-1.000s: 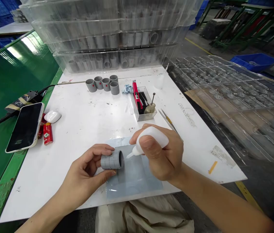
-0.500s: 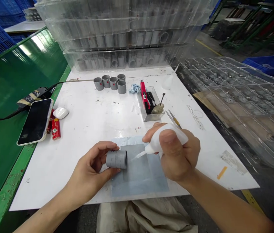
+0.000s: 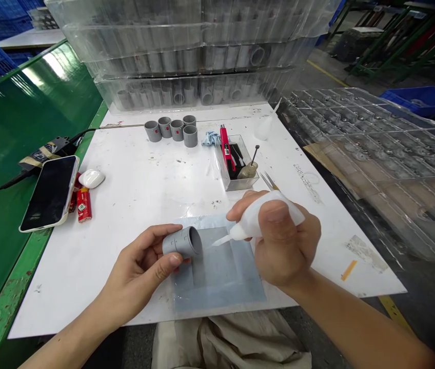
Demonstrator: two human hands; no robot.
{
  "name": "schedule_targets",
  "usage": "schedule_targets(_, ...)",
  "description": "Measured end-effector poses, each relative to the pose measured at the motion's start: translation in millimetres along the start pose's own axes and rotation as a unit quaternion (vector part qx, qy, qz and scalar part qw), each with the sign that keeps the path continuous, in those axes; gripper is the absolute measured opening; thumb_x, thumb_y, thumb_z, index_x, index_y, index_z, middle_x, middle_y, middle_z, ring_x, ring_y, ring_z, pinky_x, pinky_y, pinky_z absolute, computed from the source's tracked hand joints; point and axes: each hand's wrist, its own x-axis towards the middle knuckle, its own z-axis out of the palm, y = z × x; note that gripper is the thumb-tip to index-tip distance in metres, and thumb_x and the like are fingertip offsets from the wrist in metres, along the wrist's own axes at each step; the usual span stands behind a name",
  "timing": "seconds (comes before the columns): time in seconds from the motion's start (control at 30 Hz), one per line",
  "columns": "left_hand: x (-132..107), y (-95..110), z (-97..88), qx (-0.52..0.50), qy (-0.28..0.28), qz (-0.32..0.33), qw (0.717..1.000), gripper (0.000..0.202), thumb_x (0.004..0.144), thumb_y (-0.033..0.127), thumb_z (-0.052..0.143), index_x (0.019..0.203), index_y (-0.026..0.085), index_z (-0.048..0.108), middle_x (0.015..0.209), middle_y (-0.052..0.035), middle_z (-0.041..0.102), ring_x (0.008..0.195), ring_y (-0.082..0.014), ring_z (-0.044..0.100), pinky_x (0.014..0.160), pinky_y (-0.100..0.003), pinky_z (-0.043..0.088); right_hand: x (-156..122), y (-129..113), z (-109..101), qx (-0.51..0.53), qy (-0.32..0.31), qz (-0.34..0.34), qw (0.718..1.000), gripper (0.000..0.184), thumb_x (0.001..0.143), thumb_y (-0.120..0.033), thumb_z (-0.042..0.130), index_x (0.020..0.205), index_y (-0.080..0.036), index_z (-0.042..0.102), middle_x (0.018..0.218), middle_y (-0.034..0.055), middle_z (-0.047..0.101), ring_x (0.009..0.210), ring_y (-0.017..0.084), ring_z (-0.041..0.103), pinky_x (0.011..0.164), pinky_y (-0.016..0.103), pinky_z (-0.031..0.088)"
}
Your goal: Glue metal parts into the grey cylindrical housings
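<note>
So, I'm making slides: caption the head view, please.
Left hand holding a hollow grey cylinder, right hand gripping a white plastic squeeze bottle.

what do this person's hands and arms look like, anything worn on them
The left hand and right hand are bare: no gloves, rings or watch show, and no sleeves reach into view. Creased beige cloth covers the lap.

— Which part of the white bottle [image 3: 255,214] is hidden?
— Its near side, covered by the right hand [image 3: 289,246], which also blocks the near end of the tweezers [image 3: 270,181].
— And the grey cylinder [image 3: 179,241]?
— The left hand [image 3: 136,271] covers some of it; its fine marks are too small to read.
— The far clear trays [image 3: 144,38]?
— Cut off by the top edge, their upper contents blurred.
</note>
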Motion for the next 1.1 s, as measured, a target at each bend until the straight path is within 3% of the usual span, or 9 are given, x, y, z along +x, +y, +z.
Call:
schedule_targets(0.17, 0.2, -1.2, 0.3, -0.002, -0.002, -0.004, 1.000, 0.033, 0.095, 0.033, 0.079, 0.127, 0.032, 0.072, 0.091, 0.0009, 0.078, 0.081, -0.0098, 0.071, 0.077, -0.012, 0.058, -1.8, -1.1, -0.1, -0.005, 0.012, 0.027, 1.000, 0.047, 0.117, -0.053, 0.071, 0.084, -0.020, 0.078, 0.079, 0.0052, 0.067, 0.059, 0.025, 0.056, 0.048, 0.034, 0.043)
schedule_targets(0.37, 0.0, -8.1, 0.0, 0.029, -0.002, 0.063, 0.998, 0.027, 0.086, 0.014, 0.087, 0.105, 0.030, 0.076, 0.129, -0.0017, 0.068, 0.114, -0.0131, 0.065, 0.090, -0.012, 0.055, -0.9, -0.1, 2.2, 0.002, -0.011, 0.026, 1.000, 0.046, 0.119, -0.047, 0.069, 0.083, -0.019, 0.076, 0.080, 0.0049, 0.067, 0.054, 0.021, 0.049, 0.048, 0.033, 0.038)
schedule_targets(0.6, 1.8, -8.4, -0.6, 0.039, -0.017, 0.073, 0.996, 0.022, 0.088, 0.012, 0.082, 0.098, 0.029, 0.072, 0.126, -0.0021, 0.063, 0.109, -0.0128, 0.063, 0.088, -0.015, 0.056, 4.2, -4.4, 8.3, -0.042, -0.054, 0.011, 0.998, 0.044, 0.110, -0.024, 0.065, 0.065, -0.021, 0.063, 0.061, -0.0019, 0.053, 0.051, 0.020, 0.048, 0.049, 0.034, 0.033)
schedule_targets(0.73, 1.0, -8.7, -1.1, 0.033, -0.021, 0.073, 0.997, 0.023, 0.088, 0.012, 0.083, 0.099, 0.029, 0.071, 0.126, -0.0019, 0.062, 0.109, -0.0125, 0.062, 0.088, -0.015, 0.056, 4.3, -3.3, 9.4, -0.075, -0.075, -0.024, 0.994, 0.043, 0.108, -0.022, 0.062, 0.065, -0.022, 0.058, 0.061, -0.0037, 0.049, 0.051, 0.020, 0.047, 0.052, 0.034, 0.036)
schedule_targets(1.1, 0.3, -9.4, 0.5, 0.025, -0.007, 0.067, 0.997, 0.023, 0.088, 0.013, 0.084, 0.100, 0.027, 0.071, 0.128, -0.0028, 0.061, 0.109, -0.0126, 0.062, 0.090, -0.015, 0.056, 2.7, -0.5, 9.4, -0.084, -0.078, -0.031, 0.993, 0.042, 0.108, -0.022, 0.062, 0.066, -0.023, 0.057, 0.061, -0.0038, 0.048, 0.051, 0.020, 0.047, 0.051, 0.035, 0.039)
